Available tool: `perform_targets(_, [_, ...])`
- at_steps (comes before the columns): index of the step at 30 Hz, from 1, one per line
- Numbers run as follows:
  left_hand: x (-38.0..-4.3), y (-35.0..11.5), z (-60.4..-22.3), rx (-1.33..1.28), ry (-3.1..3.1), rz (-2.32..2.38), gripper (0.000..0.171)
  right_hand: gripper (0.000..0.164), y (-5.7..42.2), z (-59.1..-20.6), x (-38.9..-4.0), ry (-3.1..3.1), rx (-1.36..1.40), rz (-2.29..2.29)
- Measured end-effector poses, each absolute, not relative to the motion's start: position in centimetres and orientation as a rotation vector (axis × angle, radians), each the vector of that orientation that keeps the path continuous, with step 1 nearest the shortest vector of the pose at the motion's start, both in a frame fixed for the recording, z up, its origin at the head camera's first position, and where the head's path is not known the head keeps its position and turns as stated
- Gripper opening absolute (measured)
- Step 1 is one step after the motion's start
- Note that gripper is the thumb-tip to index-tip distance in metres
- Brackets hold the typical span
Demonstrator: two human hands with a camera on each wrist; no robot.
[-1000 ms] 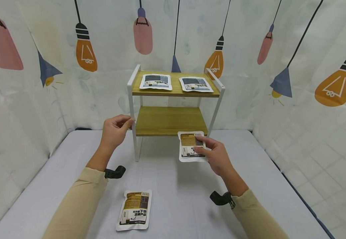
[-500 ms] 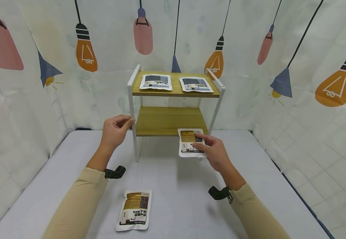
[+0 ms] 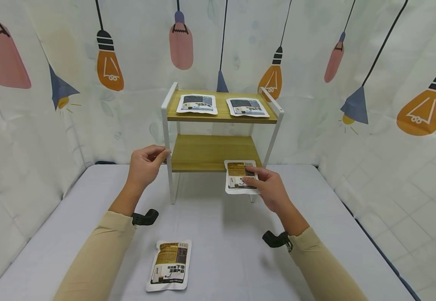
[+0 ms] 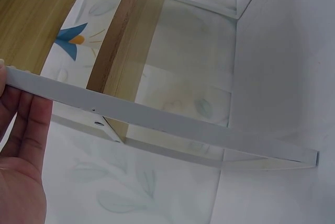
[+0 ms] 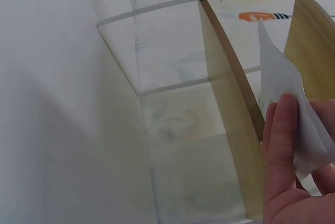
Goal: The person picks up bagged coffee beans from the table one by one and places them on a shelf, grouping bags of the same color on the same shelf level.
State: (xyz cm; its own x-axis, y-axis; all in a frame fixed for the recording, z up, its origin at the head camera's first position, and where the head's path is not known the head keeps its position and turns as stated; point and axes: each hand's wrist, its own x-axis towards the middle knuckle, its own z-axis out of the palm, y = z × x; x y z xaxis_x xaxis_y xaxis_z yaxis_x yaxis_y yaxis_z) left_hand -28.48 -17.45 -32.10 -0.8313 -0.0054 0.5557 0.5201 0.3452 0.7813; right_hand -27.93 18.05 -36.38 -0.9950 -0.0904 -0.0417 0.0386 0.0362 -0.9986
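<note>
My right hand (image 3: 270, 188) pinches a flat white pouch (image 3: 236, 177) with a gold and white label, thumb on top. The pouch is at the right front edge of the lower board (image 3: 212, 151) of a two-tier shelf rack. In the right wrist view its plain white back (image 5: 285, 75) faces the camera, fingers behind it. With thumb and fingers, my left hand (image 3: 145, 167) holds the rack's left front post (image 3: 167, 140); the left wrist view shows the fingers (image 4: 36, 130) behind the white post. A similar gold-label pouch (image 3: 169, 266) lies flat on the table nearer me.
Two pouches with blue-grey labels, one left (image 3: 197, 103) and one right (image 3: 247, 107), lie side by side on the top board (image 3: 221, 112). A white cloth covers the table (image 3: 218, 242). Curtains (image 3: 139, 104) printed with lamps surround it.
My right hand has carried the pouch slightly up and forward, to the lower board's front edge. My left hand stays on the post.
</note>
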Motion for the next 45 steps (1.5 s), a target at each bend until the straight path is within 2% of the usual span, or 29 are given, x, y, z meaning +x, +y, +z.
perform_targets(5, [-28.6, -17.5, -32.2, -0.448, -2.148, -1.507, 0.02, 0.055, 18.2, -36.3, -28.1, 2.199, -0.115, -2.082])
perform_targets(15, [-31.3, -18.7, -34.8, -0.418, -2.16, -1.505, 0.023, 0.071, 18.7, -36.1, -28.2, 2.126, -0.262, -2.046])
perform_targets(28, [-31.0, -18.6, -34.6, -0.418, -2.162, -1.499, 0.025, 0.079, 19.2, -36.1, -28.1, 2.116, -0.356, -1.986])
perform_targets(38, [-28.8, -17.7, -32.5, -0.463, -2.157, -1.496, 0.022, 0.088, 19.6, -36.1, -28.0, 2.036, -0.45, -1.994])
perform_targets(45, [-30.6, -18.4, -34.1, -0.436, -2.167, -1.49, 0.022, 0.086, 19.5, -36.2, -28.1, 2.065, -0.461, -1.997])
